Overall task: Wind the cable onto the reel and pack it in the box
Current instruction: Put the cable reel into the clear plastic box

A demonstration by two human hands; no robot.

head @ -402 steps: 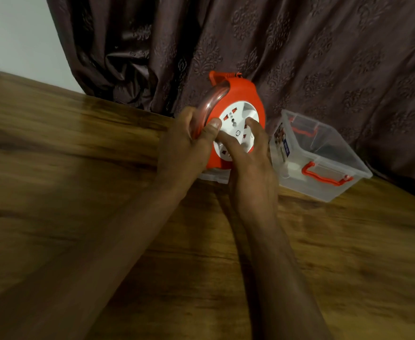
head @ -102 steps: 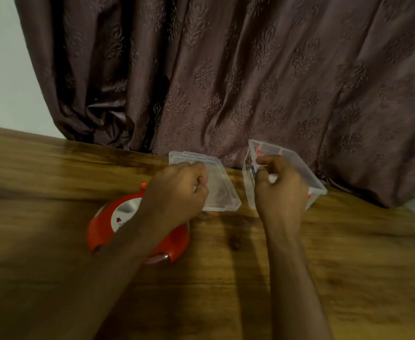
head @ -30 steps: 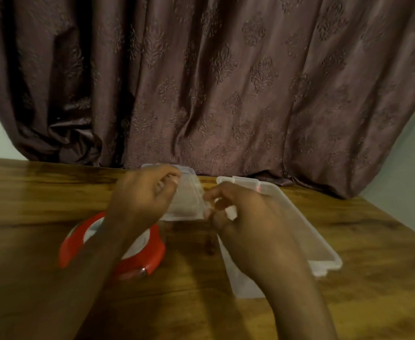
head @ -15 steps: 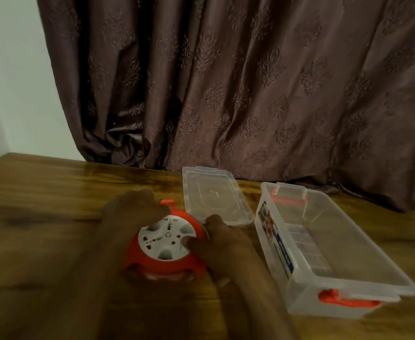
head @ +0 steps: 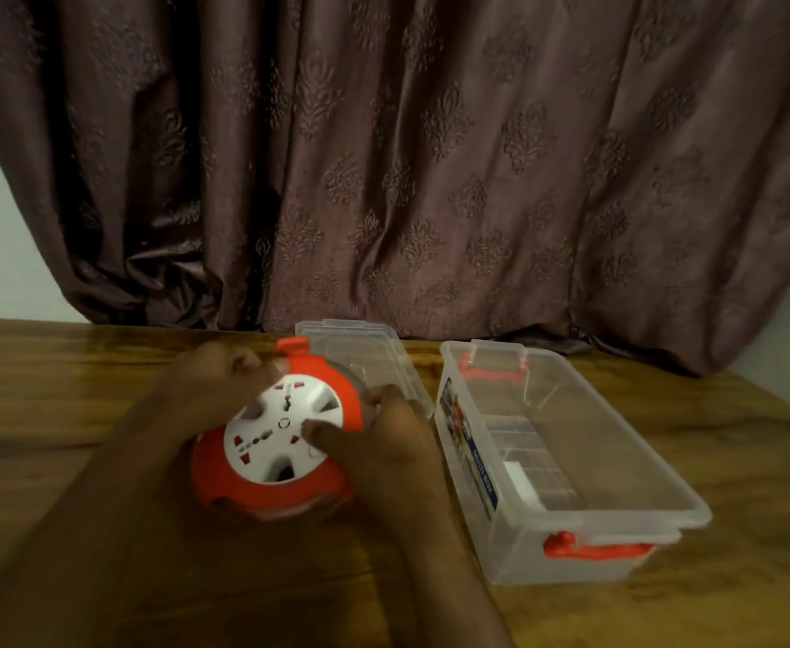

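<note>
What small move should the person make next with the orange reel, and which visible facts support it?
Probably carry the reel rightward over the open box and lower it in. Both the left hand and right hand grip it, the lid lies aside behind it, and no loose cable shows.

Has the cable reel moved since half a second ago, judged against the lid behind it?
Yes. The reel now tilts up off the table, both hands gripping it, its top overlapping the lid; before, it lay flat, short of the lid.
</note>
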